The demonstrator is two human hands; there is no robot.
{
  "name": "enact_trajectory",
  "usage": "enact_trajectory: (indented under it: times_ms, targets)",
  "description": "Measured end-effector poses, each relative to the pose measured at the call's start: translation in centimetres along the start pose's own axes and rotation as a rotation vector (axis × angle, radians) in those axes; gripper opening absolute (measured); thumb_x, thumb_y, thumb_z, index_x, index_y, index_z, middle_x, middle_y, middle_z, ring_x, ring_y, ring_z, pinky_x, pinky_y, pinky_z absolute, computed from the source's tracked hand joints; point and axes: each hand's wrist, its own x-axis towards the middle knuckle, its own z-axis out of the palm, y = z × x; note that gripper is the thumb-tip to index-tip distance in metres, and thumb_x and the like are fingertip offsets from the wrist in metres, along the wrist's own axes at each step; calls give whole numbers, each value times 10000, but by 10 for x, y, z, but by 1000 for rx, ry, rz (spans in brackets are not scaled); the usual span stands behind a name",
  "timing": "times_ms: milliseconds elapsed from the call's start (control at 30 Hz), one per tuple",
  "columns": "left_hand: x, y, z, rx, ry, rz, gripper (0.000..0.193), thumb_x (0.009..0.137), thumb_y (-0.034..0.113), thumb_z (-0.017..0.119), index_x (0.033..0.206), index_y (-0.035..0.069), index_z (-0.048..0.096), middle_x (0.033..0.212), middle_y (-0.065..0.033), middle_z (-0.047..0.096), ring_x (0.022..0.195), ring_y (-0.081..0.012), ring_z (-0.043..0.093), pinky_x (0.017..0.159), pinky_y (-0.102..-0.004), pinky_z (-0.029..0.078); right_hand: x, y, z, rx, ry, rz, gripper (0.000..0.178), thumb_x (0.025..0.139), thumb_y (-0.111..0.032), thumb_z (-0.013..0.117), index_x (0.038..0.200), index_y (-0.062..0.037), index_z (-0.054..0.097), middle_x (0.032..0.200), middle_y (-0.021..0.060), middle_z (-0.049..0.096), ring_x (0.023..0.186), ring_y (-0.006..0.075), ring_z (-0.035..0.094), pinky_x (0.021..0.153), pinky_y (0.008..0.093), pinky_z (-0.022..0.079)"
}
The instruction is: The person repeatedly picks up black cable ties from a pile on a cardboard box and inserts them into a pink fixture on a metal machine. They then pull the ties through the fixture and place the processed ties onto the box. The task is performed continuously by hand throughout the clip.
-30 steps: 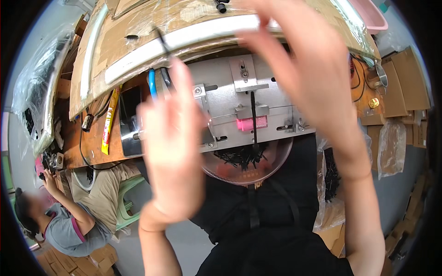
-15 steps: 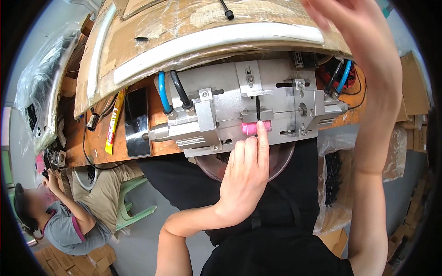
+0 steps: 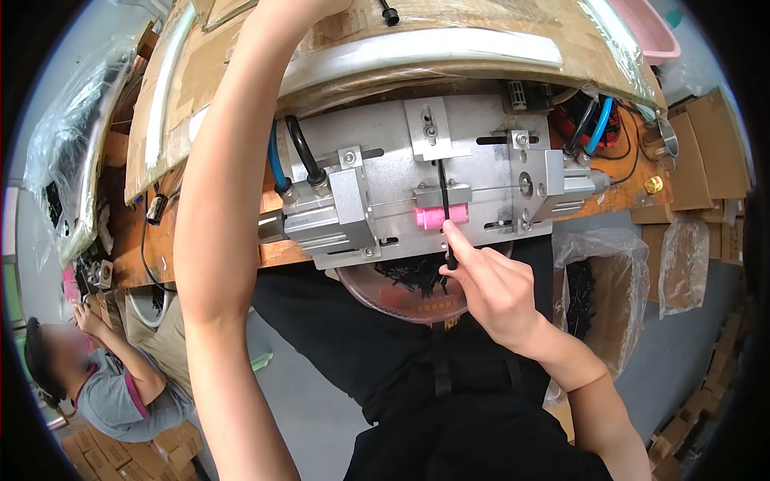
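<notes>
A wooden workbench [image 3: 618, 196] carries a grey metal fixture [image 3: 417, 184] at its near edge, in the middle. Far behind that lies a cardboard sheet [image 3: 449, 24] with a long white strip [image 3: 417, 52] on it. Right of the fixture sits a small brass fitting [image 3: 654, 184]

We press our right hand [image 3: 489, 284] on a thin black rod [image 3: 446, 215] against the pink block [image 3: 440, 216] of a grey metal fixture [image 3: 417, 180]; our left forearm [image 3: 220, 200] reaches up out of view.

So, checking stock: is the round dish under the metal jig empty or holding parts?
Holding parts: the round dish shows a heap of small black pieces beside the right hand.
</notes>
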Motion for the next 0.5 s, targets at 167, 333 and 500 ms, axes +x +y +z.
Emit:
enact_trajectory:
  times_ms: [167,333,500]
  targets:
    - [7,3,-19,-142,-59,-73,267,856,44,649,1120,27,613,978,-196,651,949,-331,613,839,-400,490,1,-4,-6,-69,-79,33,585,739,8,745,1294,57,568,750,77,606,591,171,576,521,307,458]
    - [-65,7,-29,-119,237,95,147,860,16,621,1000,37,659,863,-94,631,761,-222,585,741,-326,483,49,-7,-43,-93,-64,-105,517,755,-83,773,1242,-3,618,740,71,598,621,189,592,535,320,469]
    - [-183,83,-28,-240,136,-76,431,753,-175,618,1136,19,646,1010,-86,649,823,-204,580,730,-311,493,196,20,-38,-453,-5,-142,224,878,-154,703,1040,-3,670,873,83,693,675,178,613,585,285,463]
